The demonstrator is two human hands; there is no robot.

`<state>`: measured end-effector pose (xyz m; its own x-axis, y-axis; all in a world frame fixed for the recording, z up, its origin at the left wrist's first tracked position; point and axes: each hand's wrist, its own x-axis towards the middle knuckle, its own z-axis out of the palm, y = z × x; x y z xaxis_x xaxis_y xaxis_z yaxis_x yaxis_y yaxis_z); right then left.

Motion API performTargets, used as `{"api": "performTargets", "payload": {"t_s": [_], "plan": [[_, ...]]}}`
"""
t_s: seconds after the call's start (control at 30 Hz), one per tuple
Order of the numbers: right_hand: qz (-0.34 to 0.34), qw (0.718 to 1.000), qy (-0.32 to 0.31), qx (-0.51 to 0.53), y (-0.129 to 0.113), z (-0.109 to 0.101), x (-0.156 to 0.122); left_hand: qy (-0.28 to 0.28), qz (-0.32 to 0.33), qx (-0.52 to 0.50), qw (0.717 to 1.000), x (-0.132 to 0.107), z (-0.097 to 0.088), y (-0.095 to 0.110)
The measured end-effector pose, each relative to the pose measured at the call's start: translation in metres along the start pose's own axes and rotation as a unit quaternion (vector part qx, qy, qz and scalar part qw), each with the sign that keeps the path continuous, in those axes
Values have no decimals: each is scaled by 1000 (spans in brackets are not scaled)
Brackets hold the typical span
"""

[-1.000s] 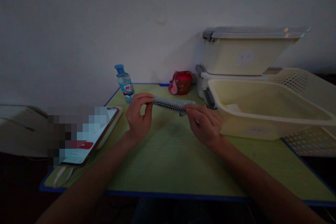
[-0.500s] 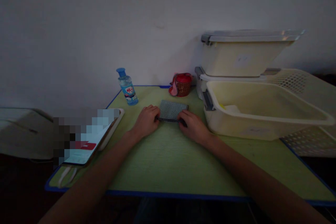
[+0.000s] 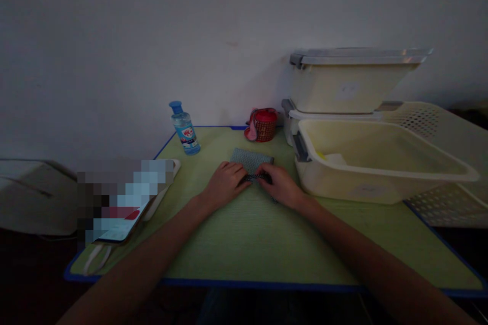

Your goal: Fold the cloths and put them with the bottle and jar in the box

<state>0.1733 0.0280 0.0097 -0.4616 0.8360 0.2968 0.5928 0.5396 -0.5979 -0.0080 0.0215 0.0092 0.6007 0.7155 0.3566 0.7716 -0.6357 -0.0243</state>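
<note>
A small grey-blue patterned cloth (image 3: 249, 159), folded and with dark trim, lies at the middle of the table. At its near left side my left hand (image 3: 227, 183) grips the dark edge, thumb below and fingers above. My right hand (image 3: 281, 183) pinches the same edge at the right, close beside the left fingertips. A bit of dark trim hangs out under the right hand. The fingers hide much of the near edge.
A blue bottle (image 3: 185, 129) and a red woven basket-like item (image 3: 265, 124) stand at the back of the green table (image 3: 244, 244). At right are an open cream bin (image 3: 351, 183) and stacked lidded boxes (image 3: 343, 86). A phone (image 3: 118, 228) lies at left.
My left hand has slid right along the cloth's near edge, towards my right hand. The near edge is now bunched between the hands, and trim shows below the right one.
</note>
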Motion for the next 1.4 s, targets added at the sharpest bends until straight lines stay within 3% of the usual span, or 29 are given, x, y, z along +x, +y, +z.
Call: {"api": "performTargets", "payload": {"t_s": [0.17, 0.43, 0.63, 0.73, 0.83, 1.07, 1.23, 1.4], "plan": [[-90, 991, -24, -95, -9, 1, -6, 0, 63, -18, 998, -1, 3, -1], [-147, 968, -106, -175, -13, -7, -9, -25, 123, -84, 989, -6, -2, -9], [-227, 945, -157, -178, -15, -12, -11, 15, 71, -223, 972, -3, -13, -1], [-238, 938, -174, -181, -18, -13, -11, 29, 38, -235, 971, -1, -9, 1], [-244, 933, -184, -190, -21, -14, -12, 3, 25, -210, 977, -2, 0, -2], [-231, 943, -172, -165, -25, -17, -13, -123, 12, -60, 990, -9, 8, 0], [-146, 973, -114, -135, -22, -8, -11, -143, -24, 3, 989, -10, 4, 7], [-118, 990, -26, -69, -20, -1, -7, -137, -21, -5, 990, -9, 3, 8]]}}
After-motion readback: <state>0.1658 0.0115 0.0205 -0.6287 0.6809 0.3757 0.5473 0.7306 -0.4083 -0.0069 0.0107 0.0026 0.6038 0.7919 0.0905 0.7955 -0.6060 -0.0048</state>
